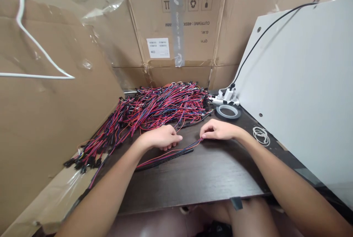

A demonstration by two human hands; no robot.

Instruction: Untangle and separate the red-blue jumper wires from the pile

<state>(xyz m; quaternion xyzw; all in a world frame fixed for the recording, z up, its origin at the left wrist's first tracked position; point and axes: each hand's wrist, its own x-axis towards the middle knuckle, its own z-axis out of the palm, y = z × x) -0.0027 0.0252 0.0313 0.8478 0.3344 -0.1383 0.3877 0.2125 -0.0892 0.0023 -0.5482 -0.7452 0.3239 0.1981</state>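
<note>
A wire harness [168,154] of red, orange and blue wires, part of it in black sleeving, lies across the dark tabletop [209,178]. My right hand [219,129] pinches the right end of its wires between thumb and fingers. To the left, my left hand [167,137] hovers just above the harness with its fingers curled and thumb pointing right; whether anything is in it I cannot make out. Behind both hands lies a large heap of similar wire harnesses [168,101], spilling toward the left edge with black connectors [86,161] at their ends.
A roll of black tape [228,112] lies at the back right, by a white power strip [224,99] with plugs. A coil of thin white cord [261,136] sits near the white panel [300,93] on the right. Cardboard walls [60,71] stand at left and back.
</note>
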